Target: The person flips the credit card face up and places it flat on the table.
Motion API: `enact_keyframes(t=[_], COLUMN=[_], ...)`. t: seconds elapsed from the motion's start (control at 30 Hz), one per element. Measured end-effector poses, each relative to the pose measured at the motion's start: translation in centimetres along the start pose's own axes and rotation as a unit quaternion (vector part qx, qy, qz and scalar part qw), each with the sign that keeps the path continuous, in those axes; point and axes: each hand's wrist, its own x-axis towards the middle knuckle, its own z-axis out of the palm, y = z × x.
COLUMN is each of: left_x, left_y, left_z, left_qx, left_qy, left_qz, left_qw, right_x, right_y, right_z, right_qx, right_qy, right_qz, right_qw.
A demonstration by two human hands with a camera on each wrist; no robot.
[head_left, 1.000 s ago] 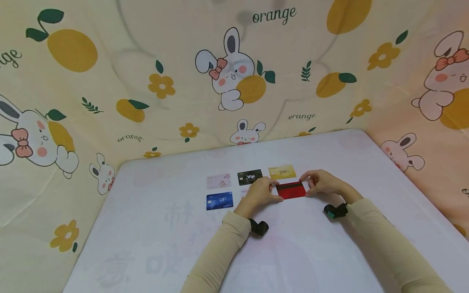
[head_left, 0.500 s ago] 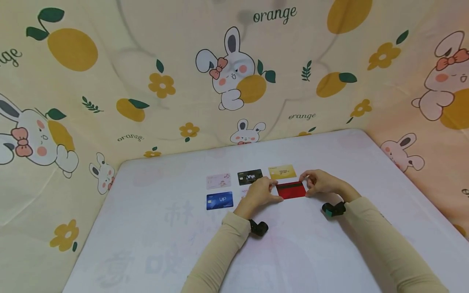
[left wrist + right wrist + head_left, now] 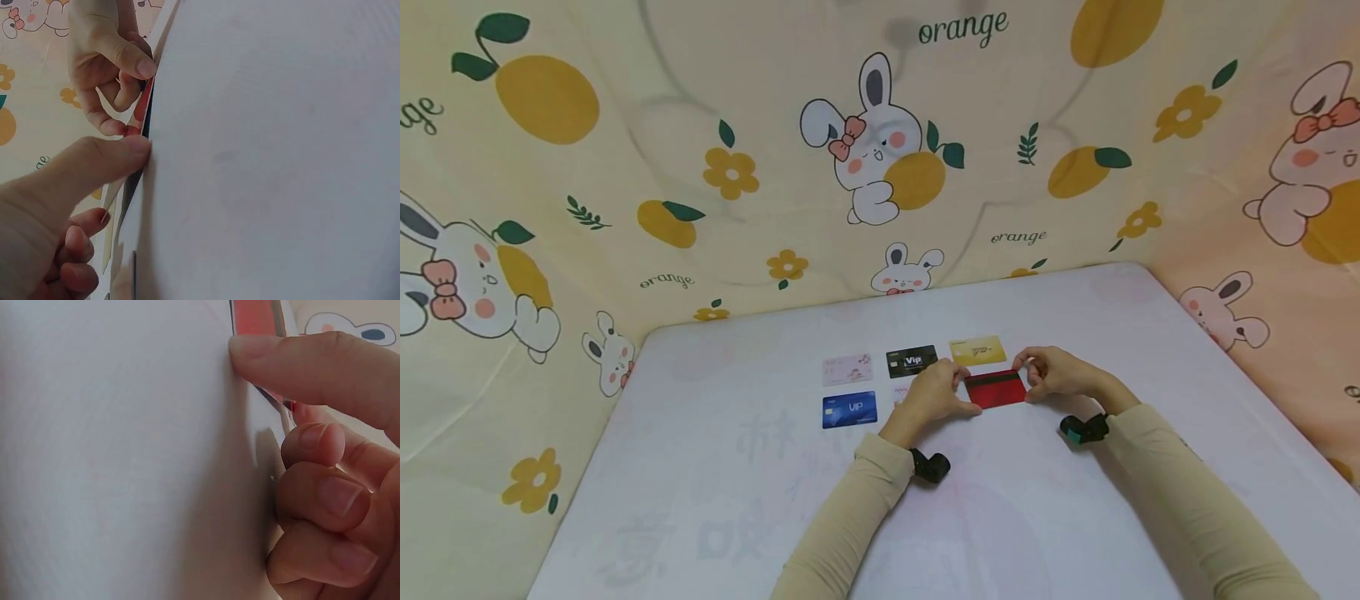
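Observation:
A red card [image 3: 996,389] with a dark stripe along its far edge lies in the near row of cards, at its right end. My left hand [image 3: 929,392] holds its left end by the corners, thumb at the near corner and index finger at the far one. The right end is held the same way by my right hand [image 3: 1060,372], its other fingers curled in. In the left wrist view the card shows edge-on, low over the white table [image 3: 269,156]. Under my left hand, a pale card [image 3: 900,391] is mostly hidden.
Behind the red card lies a gold card [image 3: 977,351], then a black VIP card [image 3: 912,361] and a pink card [image 3: 847,369] further left. A blue VIP card [image 3: 849,409] sits at the near left. A printed cloth [image 3: 760,133] hangs behind the table.
Both hands keep their places at the red card's ends. The right wrist has shifted slightly left; the cards stay put.

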Motion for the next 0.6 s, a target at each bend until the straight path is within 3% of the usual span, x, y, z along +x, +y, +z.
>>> enact_keyframes(t=[0.23,0.6], left_x=[-0.06,0.07], left_y=[0.29,0.16], left_z=[-0.24,-0.15], left_qx=[0.035,0.03], left_qy=[0.029,0.062], left_qz=[0.008,0.025], left_qw=[0.9989,0.9973], right_x=[0.01,-0.3], right_y=[-0.2,0.02], right_z=[0.09,0.04], right_qx=[-0.006,-0.007], right_qy=[0.008,0.017], right_qz=[-0.006,-0.002], right_qw=[0.9999,0.9998])
